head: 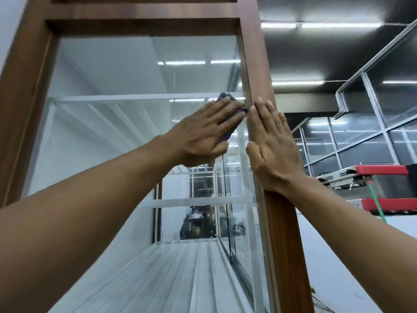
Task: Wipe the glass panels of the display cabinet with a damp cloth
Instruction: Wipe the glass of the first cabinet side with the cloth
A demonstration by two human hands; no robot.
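Your left hand (203,132) is flat, with its fingers straight and a bit spread, and it presses a dark blue cloth (223,95) on the clear glass panel (135,71) of the cabinet. The cloth peeks out past your fingertips and under your palm. It sits at the right side of the glass, just beside the brown wooden frame (255,53). Your right hand (273,145) is flat too, with fingers straight and close together. It rests on the right post of that frame, just beside your left hand, and it holds nothing. Behind the glass, white shelf bars (146,97) go across. Far off on the right there are red padded bars (381,170), a green rope (375,204) and glass walls with grey frames (361,141). Long white lights (320,25) shine on the dark ceiling.
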